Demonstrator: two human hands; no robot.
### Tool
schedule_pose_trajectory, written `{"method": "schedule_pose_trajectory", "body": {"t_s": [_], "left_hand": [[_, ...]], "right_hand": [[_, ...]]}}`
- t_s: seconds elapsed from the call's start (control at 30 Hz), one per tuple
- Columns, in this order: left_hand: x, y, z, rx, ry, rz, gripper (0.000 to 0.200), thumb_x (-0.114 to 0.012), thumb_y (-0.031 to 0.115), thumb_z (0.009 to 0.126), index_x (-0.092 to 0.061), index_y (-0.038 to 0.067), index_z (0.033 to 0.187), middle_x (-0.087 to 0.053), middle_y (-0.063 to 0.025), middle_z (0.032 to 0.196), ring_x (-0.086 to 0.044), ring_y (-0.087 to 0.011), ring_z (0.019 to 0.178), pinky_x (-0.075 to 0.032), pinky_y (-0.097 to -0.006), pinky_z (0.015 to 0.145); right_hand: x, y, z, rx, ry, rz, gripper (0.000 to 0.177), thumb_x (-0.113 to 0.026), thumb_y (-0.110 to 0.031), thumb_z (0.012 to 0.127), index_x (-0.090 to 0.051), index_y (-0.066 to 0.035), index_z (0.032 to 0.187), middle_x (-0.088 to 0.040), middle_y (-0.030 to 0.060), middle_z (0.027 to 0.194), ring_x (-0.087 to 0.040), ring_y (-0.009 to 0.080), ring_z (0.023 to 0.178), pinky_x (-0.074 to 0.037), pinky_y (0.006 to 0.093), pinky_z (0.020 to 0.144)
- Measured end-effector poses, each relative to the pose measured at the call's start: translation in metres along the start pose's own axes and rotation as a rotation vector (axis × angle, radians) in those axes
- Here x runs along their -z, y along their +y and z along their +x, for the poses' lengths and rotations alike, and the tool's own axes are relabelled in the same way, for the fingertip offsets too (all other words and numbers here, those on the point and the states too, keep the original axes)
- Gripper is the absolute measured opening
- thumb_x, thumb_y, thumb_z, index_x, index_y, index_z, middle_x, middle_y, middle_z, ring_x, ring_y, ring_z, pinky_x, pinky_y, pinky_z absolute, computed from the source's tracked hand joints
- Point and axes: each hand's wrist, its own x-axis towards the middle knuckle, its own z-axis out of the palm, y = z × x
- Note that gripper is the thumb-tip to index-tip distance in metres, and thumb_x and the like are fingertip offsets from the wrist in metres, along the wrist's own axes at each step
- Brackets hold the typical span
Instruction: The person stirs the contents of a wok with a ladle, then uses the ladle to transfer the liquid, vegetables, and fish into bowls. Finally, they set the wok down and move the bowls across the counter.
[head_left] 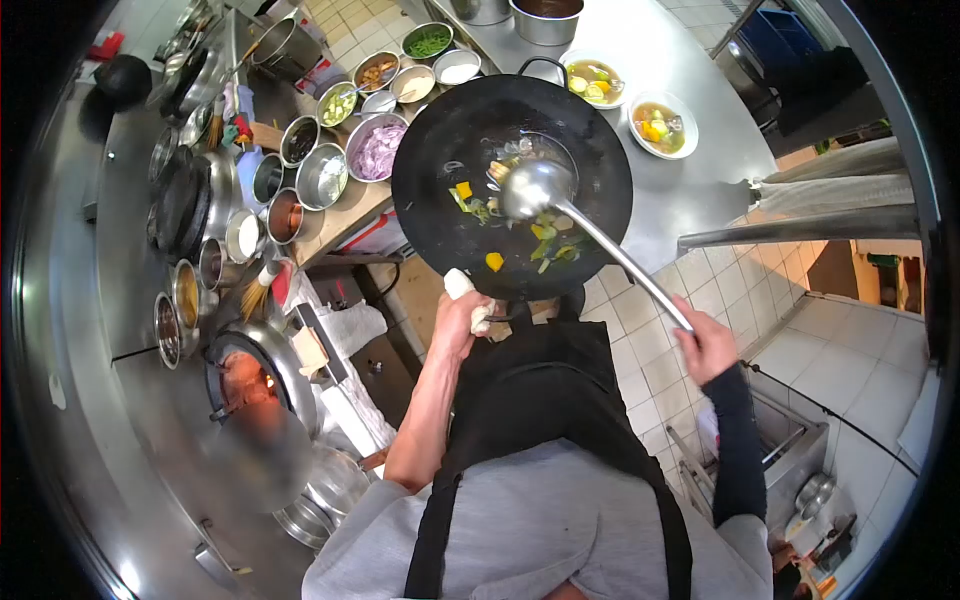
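Note:
A large black wok is in front of me, with vegetable pieces, shells and some liquid in it. My left hand is closed around a white cloth at the wok's near edge, where the handle is hidden. In my right hand is the handle of a long metal ladle, whose round bowl lies over the wok's middle. Two white bowls of soup with vegetables, one at the back and one nearer, stand on the steel counter to the wok's right.
Metal bowls of ingredients crowd the left, among them sliced onions and chopped greens. At the lower left a stove burner glows orange. A steel pot stands at the back. Part of another person shows at the lower right.

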Motion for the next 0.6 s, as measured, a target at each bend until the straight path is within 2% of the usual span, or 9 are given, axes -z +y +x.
{"method": "schedule_pose_trajectory", "body": {"t_s": [0.07, 0.13, 0.17, 0.23, 0.3, 0.37, 0.43, 0.53, 0.6], "left_hand": [[0.004, -0.004, 0.002, 0.0, 0.01, 0.03, 0.016, -0.061, 0.005, 0.086, -0.056, -0.002, 0.1, -0.067, -0.015, 0.08, -0.061, -0.0176, 0.057, -0.043, -0.0275, 0.04], [0.001, -0.003, -0.001, 0.001, 0.019, 0.031, 0.017, -0.061, 0.005, 0.086, -0.056, -0.002, 0.1, -0.067, -0.0149, 0.08, -0.061, -0.0175, 0.057, -0.043, -0.0272, 0.04], [-0.001, -0.002, 0.0, -0.002, 0.02, 0.033, 0.017, -0.061, 0.005, 0.086, -0.056, -0.002, 0.1, -0.067, -0.0148, 0.08, -0.061, -0.0175, 0.057, -0.043, -0.0271, 0.04], [-0.001, 0.0, -0.001, -0.009, 0.019, 0.027, 0.018, -0.061, 0.005, 0.086, -0.056, -0.002, 0.101, -0.067, -0.0149, 0.08, -0.062, -0.0175, 0.058, -0.043, -0.027, 0.04], [-0.001, 0.003, -0.001, -0.006, 0.018, 0.019, 0.018, -0.061, 0.005, 0.086, -0.056, -0.002, 0.101, -0.068, -0.0151, 0.081, -0.062, -0.0175, 0.058, -0.043, -0.027, 0.04], [-0.001, 0.007, -0.002, 0.005, 0.012, 0.01, 0.018, -0.061, 0.005, 0.086, -0.056, -0.001, 0.102, -0.068, -0.0153, 0.081, -0.062, -0.0176, 0.059, -0.043, -0.0271, 0.04], [0.002, 0.003, 0.002, 0.002, -0.009, 0.008, 0.02, -0.061, 0.005, 0.086, -0.055, -0.001, 0.104, -0.068, -0.0156, 0.081, -0.063, -0.0179, 0.059, -0.044, -0.0273, 0.04], [0.002, -0.002, 0.001, 0.011, -0.007, 0.007, 0.021, -0.06, 0.005, 0.086, -0.054, 0.0, 0.105, -0.068, -0.0156, 0.082, -0.063, -0.0183, 0.059, -0.044, -0.0278, 0.04], [-0.001, -0.001, 0.001, 0.007, 0.0, 0.012, 0.022, -0.06, 0.005, 0.085, -0.054, 0.0, 0.106, -0.068, -0.0155, 0.082, -0.063, -0.0184, 0.06, -0.044, -0.028, 0.04]], "right_hand": [[-0.044, -0.026, 0.019, 0.05, 0.078, 0.214, 0.052, -0.069, -0.009, 0.095, -0.059, -0.009, 0.146, -0.073, 0.0253, 0.115, -0.075, 0.0385, 0.097, -0.059, 0.0418, 0.083], [-0.066, -0.055, 0.038, -0.113, -0.048, 0.359, 0.051, -0.07, -0.011, 0.095, -0.06, -0.009, 0.145, -0.071, 0.0295, 0.111, -0.072, 0.0438, 0.097, -0.057, 0.0462, 0.083], [-0.07, -0.067, 0.044, -0.095, -0.057, 0.314, 0.051, -0.069, -0.011, 0.095, -0.06, -0.009, 0.145, -0.072, 0.0274, 0.109, -0.071, 0.0451, 0.095, -0.057, 0.0459, 0.083], [-0.073, -0.062, 0.035, -0.031, -0.078, 0.271, 0.051, -0.069, -0.01, 0.094, -0.06, -0.011, 0.145, -0.072, 0.0259, 0.113, -0.071, 0.0446, 0.099, -0.057, 0.0462, 0.082], [-0.066, -0.026, 0.009, 0.054, -0.071, 0.203, 0.053, -0.069, -0.009, 0.093, -0.061, -0.014, 0.145, -0.073, 0.0219, 0.108, -0.072, 0.0409, 0.095, -0.057, 0.045, 0.08], [-0.03, 0.014, -0.018, 0.015, -0.122, 0.058, 0.055, -0.07, -0.008, 0.091, -0.062, -0.016, 0.145, -0.072, 0.0166, 0.099, -0.071, 0.0361, 0.087, -0.058, 0.0434, 0.076], [0.014, 0.03, -0.034, 0.039, -0.055, -0.285, 0.056, -0.07, -0.005, 0.09, -0.063, -0.017, 0.145, -0.069, 0.0132, 0.091, -0.068, 0.0329, 0.078, -0.058, 0.0412, 0.073], [0.034, 0.005, -0.032, -0.121, -0.016, -0.386, 0.056, -0.07, -0.004, 0.09, -0.064, -0.017, 0.144, -0.071, 0.0143, 0.092, -0.069, 0.0339, 0.078, -0.057, 0.0425, 0.071], [0.02, -0.004, -0.036, -0.187, 0.08, -0.139, 0.056, -0.07, -0.004, 0.09, -0.064, -0.017, 0.144, -0.072, 0.0154, 0.092, -0.07, 0.0346, 0.079, -0.057, 0.0434, 0.071]]}}
